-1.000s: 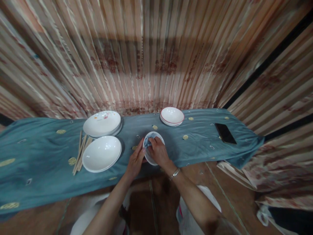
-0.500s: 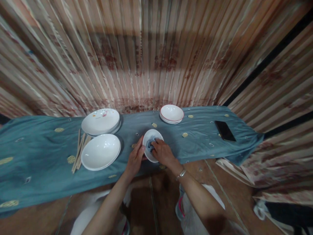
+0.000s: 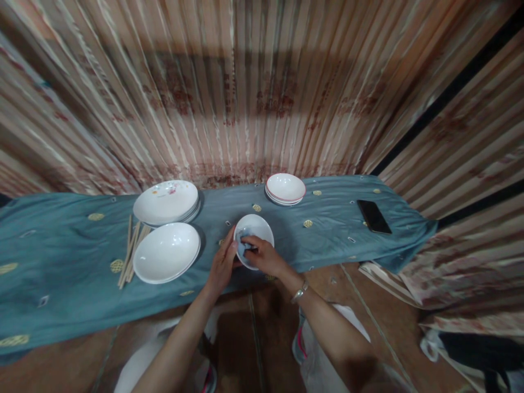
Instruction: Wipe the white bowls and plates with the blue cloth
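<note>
A small white bowl is held over the front part of the cloth-covered table, its inside facing up toward me. My left hand grips its left side, thumb at the rim and fingers partly hidden beneath. Inside the bowl, my right hand presses a bluish-grey cloth against the left inner wall. The fingers are bent around the cloth, which they partly cover. A silver bracelet circles my right wrist.
Left of the bowl lie deep white dishes, a stack of flower-patterned plates and several wooden chopsticks. Red-rimmed bowls are stacked behind. A black phone rests at the right on the teal tablecloth. Curtains hang behind.
My right hand has shifted the cloth leftward and slightly down inside the bowl. The bowl's right inner side now shows more. My left hand keeps its hold.
</note>
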The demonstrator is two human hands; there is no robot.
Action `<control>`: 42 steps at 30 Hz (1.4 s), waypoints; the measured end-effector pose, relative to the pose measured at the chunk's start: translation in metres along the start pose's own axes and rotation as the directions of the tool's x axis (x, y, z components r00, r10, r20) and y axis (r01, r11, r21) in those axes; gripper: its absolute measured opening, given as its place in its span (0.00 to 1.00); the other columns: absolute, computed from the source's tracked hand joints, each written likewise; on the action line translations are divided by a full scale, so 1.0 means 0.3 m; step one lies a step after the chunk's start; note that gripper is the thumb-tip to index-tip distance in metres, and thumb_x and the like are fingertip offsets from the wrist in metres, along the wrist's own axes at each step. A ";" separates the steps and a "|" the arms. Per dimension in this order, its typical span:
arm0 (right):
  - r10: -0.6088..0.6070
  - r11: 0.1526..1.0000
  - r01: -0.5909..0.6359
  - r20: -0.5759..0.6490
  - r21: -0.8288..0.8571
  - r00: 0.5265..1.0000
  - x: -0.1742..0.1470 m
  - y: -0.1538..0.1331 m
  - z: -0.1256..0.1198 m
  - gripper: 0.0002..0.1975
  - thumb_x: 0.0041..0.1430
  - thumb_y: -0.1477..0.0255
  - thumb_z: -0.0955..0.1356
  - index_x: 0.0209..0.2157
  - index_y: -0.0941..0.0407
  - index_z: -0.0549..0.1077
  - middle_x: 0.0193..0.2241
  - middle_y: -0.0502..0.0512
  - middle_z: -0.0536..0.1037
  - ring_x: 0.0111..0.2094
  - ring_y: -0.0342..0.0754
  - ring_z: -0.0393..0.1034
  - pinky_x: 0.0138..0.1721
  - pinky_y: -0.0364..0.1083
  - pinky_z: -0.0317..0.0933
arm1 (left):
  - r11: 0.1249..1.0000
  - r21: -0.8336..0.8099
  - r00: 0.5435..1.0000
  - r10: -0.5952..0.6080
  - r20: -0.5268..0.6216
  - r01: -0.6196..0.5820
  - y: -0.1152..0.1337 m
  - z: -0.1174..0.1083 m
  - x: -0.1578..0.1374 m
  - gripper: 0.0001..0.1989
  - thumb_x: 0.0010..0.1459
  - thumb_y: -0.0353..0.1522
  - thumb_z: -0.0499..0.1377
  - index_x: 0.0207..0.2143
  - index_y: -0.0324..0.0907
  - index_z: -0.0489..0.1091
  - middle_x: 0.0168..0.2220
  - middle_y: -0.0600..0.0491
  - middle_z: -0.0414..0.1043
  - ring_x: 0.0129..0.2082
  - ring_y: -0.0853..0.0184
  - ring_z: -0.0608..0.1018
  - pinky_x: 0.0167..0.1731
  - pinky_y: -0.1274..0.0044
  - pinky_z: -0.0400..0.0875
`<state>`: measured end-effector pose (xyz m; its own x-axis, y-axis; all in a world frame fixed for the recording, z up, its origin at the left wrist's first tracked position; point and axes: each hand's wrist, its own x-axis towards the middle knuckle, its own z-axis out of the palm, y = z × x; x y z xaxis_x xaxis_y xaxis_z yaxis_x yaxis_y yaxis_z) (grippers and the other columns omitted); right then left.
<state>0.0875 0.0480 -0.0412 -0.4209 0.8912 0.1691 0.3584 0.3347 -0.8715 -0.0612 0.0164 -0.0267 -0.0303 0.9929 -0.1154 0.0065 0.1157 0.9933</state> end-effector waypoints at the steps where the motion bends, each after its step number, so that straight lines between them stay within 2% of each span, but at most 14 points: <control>1: -0.015 0.999 0.015 -0.021 0.030 1.000 0.002 0.000 0.010 0.20 0.57 0.77 0.64 0.52 0.56 0.73 0.48 0.56 0.77 0.48 0.48 0.72 0.52 0.47 0.65 | 1.000 -0.013 1.000 -0.004 -0.005 0.004 -0.001 -0.002 0.001 0.33 0.61 0.47 0.53 0.66 0.46 0.58 0.69 0.51 0.53 0.66 0.49 0.62 0.44 0.64 0.80; 5: -0.069 0.997 0.068 -0.030 -0.026 0.997 0.010 -0.015 0.019 0.23 0.61 0.76 0.62 0.58 0.58 0.67 0.53 0.61 0.73 0.55 0.49 0.68 0.59 0.50 0.60 | 0.999 -0.041 1.000 -0.009 -0.010 0.009 -0.001 -0.010 0.000 0.32 0.62 0.45 0.54 0.66 0.48 0.58 0.70 0.52 0.52 0.67 0.50 0.60 0.44 0.64 0.80; 10: -0.110 0.954 0.105 0.000 -0.281 0.994 0.018 -0.040 -0.010 0.26 0.64 0.77 0.58 0.63 0.57 0.61 0.58 0.63 0.67 0.61 0.52 0.61 0.62 0.54 0.57 | 0.998 -0.052 1.000 -0.029 0.000 0.029 0.000 -0.014 -0.003 0.32 0.62 0.46 0.53 0.67 0.50 0.57 0.70 0.53 0.51 0.65 0.49 0.63 0.42 0.63 0.81; 13: -0.105 0.861 0.096 0.011 -0.499 0.994 0.021 -0.046 -0.025 0.26 0.63 0.78 0.59 0.63 0.61 0.61 0.62 0.68 0.63 0.64 0.56 0.55 0.63 0.57 0.54 | 0.998 -0.053 1.000 -0.030 0.007 0.030 0.000 -0.017 -0.004 0.33 0.61 0.48 0.54 0.66 0.51 0.57 0.70 0.53 0.52 0.65 0.48 0.64 0.41 0.62 0.81; 16: -0.047 0.729 0.027 -0.011 -0.684 0.999 0.020 -0.048 -0.037 0.25 0.63 0.79 0.60 0.62 0.60 0.64 0.64 0.68 0.61 0.63 0.58 0.56 0.60 0.57 0.56 | 0.998 -0.063 1.000 -0.028 0.006 0.029 -0.001 -0.019 -0.005 0.33 0.60 0.48 0.55 0.66 0.50 0.57 0.70 0.53 0.52 0.65 0.47 0.63 0.40 0.62 0.82; 19: -0.015 0.629 -0.020 -0.037 -0.777 0.999 0.015 -0.047 -0.050 0.23 0.65 0.78 0.60 0.60 0.57 0.67 0.64 0.64 0.62 0.60 0.58 0.59 0.56 0.56 0.59 | 0.996 -0.090 1.000 -0.025 0.006 0.025 -0.002 -0.021 -0.007 0.33 0.60 0.47 0.55 0.66 0.50 0.57 0.70 0.52 0.51 0.66 0.47 0.62 0.38 0.64 0.82; 22: -0.001 0.588 -0.032 -0.041 -0.808 0.999 0.003 -0.048 -0.065 0.21 0.66 0.77 0.59 0.57 0.57 0.70 0.63 0.63 0.64 0.57 0.58 0.61 0.54 0.56 0.59 | 0.995 -0.103 1.000 -0.014 0.008 0.015 -0.002 -0.021 -0.006 0.33 0.61 0.46 0.55 0.66 0.50 0.57 0.70 0.53 0.51 0.66 0.47 0.61 0.36 0.66 0.83; 26: 0.033 0.581 -0.034 -0.018 -0.813 0.999 -0.016 -0.052 -0.085 0.17 0.66 0.77 0.60 0.51 0.58 0.74 0.60 0.63 0.68 0.55 0.58 0.63 0.52 0.56 0.60 | 0.994 -0.104 1.000 -0.028 -0.003 0.027 -0.002 -0.019 -0.002 0.32 0.61 0.46 0.55 0.66 0.49 0.58 0.70 0.53 0.51 0.66 0.47 0.61 0.33 0.68 0.83; 30: 0.084 0.597 -0.032 0.022 -0.802 0.996 -0.029 -0.057 -0.099 0.14 0.66 0.77 0.60 0.45 0.58 0.77 0.52 0.63 0.74 0.50 0.56 0.66 0.49 0.53 0.61 | 0.996 -0.091 1.000 -0.024 -0.016 0.022 -0.003 -0.017 0.000 0.32 0.61 0.46 0.55 0.66 0.49 0.59 0.70 0.53 0.52 0.65 0.47 0.62 0.31 0.69 0.83; 35: 0.131 0.647 -0.008 0.101 -0.762 0.986 -0.034 -0.073 -0.114 0.14 0.64 0.79 0.62 0.39 0.56 0.79 0.42 0.60 0.80 0.47 0.52 0.70 0.52 0.48 0.60 | 0.994 -0.103 0.998 -0.049 -0.027 0.046 -0.005 -0.018 -0.001 0.32 0.61 0.46 0.54 0.66 0.48 0.59 0.69 0.51 0.54 0.64 0.47 0.64 0.35 0.66 0.82; 39: 0.223 0.717 -0.045 0.168 -0.696 0.960 -0.035 -0.098 -0.127 0.15 0.64 0.77 0.62 0.43 0.55 0.79 0.44 0.58 0.81 0.48 0.52 0.72 0.51 0.47 0.62 | 0.989 -0.138 0.998 -0.057 -0.038 0.051 -0.003 -0.017 -0.002 0.31 0.60 0.46 0.57 0.64 0.48 0.62 0.69 0.51 0.56 0.63 0.47 0.66 0.35 0.66 0.82; 42: 0.255 0.764 -0.065 0.208 -0.642 0.944 -0.034 -0.106 -0.132 0.17 0.64 0.76 0.61 0.45 0.55 0.79 0.47 0.56 0.81 0.51 0.52 0.72 0.53 0.47 0.61 | 0.978 -0.202 0.996 -0.067 -0.062 0.054 0.001 -0.014 -0.002 0.30 0.56 0.44 0.61 0.61 0.48 0.67 0.66 0.50 0.60 0.61 0.47 0.68 0.34 0.67 0.82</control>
<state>0.1133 0.0404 0.0029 -0.4793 0.8632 -0.1585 0.8361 0.3942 -0.3816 -0.0655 0.0156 -0.0262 -0.0930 0.9790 -0.1813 -0.1973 0.1604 0.9671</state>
